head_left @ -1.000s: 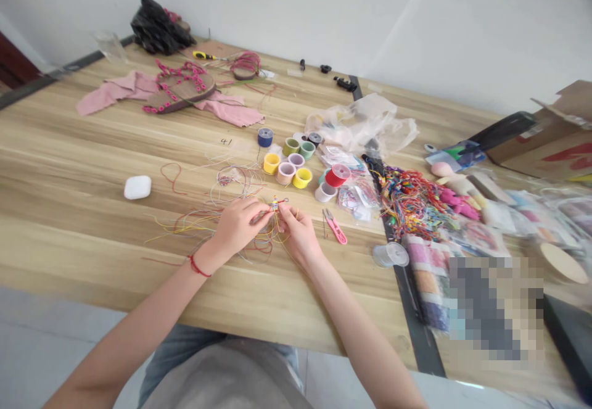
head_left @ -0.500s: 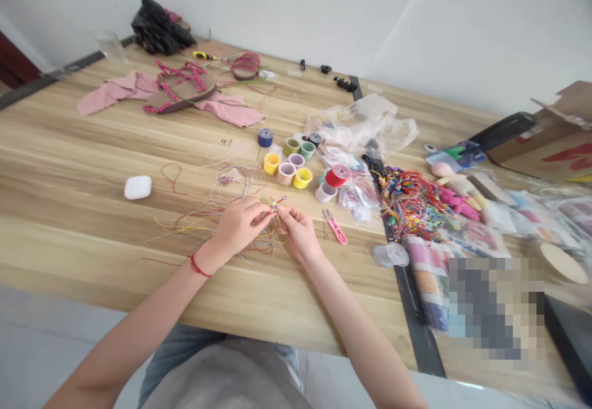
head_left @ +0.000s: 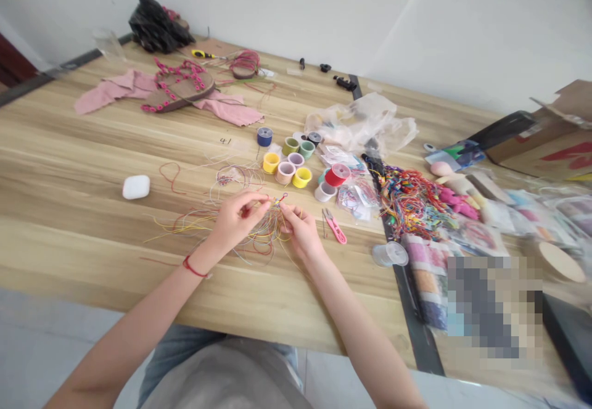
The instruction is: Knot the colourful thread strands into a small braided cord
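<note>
Between my hands is a small knotted cord piece [head_left: 278,202] in yellow, blue and red, with a little loop at its upper right end. My right hand [head_left: 298,227] pinches this piece between thumb and fingers. Just left of it, my left hand [head_left: 240,214] has thumb and forefinger pressed together on a thin red cord [head_left: 270,197] that runs to the knots. Loose yellow, red and grey cords [head_left: 185,224] fan out over the table under and beside both hands. Pink thread snips [head_left: 335,226] lie right of my right hand.
Several thread spools [head_left: 286,173] stand beyond my hands. A white case [head_left: 136,187] sits at left. Behind lie a sandal [head_left: 178,91] on pink cloth and a clear plastic bag [head_left: 365,119]. A heap of coloured cords [head_left: 414,202] and a cardboard box [head_left: 546,140] are at right.
My left hand has drawn slightly left, away from the knots, with the red cord at its fingertips. My right hand stays on the cord piece.
</note>
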Demonstrator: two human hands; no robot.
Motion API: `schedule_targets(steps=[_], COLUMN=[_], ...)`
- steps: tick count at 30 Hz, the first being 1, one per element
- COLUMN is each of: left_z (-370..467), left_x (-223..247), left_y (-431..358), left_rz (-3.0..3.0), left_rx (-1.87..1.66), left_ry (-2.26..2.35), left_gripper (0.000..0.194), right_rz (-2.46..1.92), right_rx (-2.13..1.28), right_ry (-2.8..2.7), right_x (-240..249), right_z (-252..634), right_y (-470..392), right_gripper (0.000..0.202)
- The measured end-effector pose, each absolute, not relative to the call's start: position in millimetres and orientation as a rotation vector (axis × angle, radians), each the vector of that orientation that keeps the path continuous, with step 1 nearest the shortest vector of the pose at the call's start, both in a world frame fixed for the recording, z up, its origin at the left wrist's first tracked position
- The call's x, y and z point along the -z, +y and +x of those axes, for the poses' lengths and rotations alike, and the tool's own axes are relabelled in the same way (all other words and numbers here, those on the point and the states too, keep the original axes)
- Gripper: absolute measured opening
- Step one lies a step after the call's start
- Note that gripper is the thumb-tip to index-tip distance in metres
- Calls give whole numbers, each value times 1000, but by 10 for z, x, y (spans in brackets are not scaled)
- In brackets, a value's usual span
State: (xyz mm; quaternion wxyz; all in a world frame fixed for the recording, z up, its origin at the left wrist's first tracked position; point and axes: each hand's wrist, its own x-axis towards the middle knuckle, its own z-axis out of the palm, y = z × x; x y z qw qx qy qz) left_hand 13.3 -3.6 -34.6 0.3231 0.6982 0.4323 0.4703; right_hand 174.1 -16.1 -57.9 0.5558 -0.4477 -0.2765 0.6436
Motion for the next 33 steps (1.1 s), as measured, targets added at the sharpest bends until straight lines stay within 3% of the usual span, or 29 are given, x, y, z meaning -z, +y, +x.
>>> schedule_targets(steps=[7, 15, 22, 26, 30, 33], left_z=[-130, -530, -765, -524, -79, 166], left_x=[137, -86, -160, -57, 154, 358], left_y=[124, 223, 243, 213, 47, -49], left_rz=[1282, 1184, 1149, 1231, 1379, 1353], left_rx=[-1540, -1929, -2028, -1773, -1107, -909], left_ry=[845, 730, 733, 664, 802, 871], left_gripper=[21, 14, 13, 44, 39, 26], right_rz=[-1085, -1091, -1099, -1093, -1106, -1099], right_rx=[-1498, -1484, -1474, -1484, -1485, -1490], right_ry=[-673, -673, -679, -658, -643, -662], right_x=[587, 591, 580, 577, 587, 594], right_z=[1754, 1767, 1779, 1765, 1745, 1732], right_y=[-159, -138, -137, -146, -149, -155], right_gripper=[46, 48, 47, 48, 46, 45])
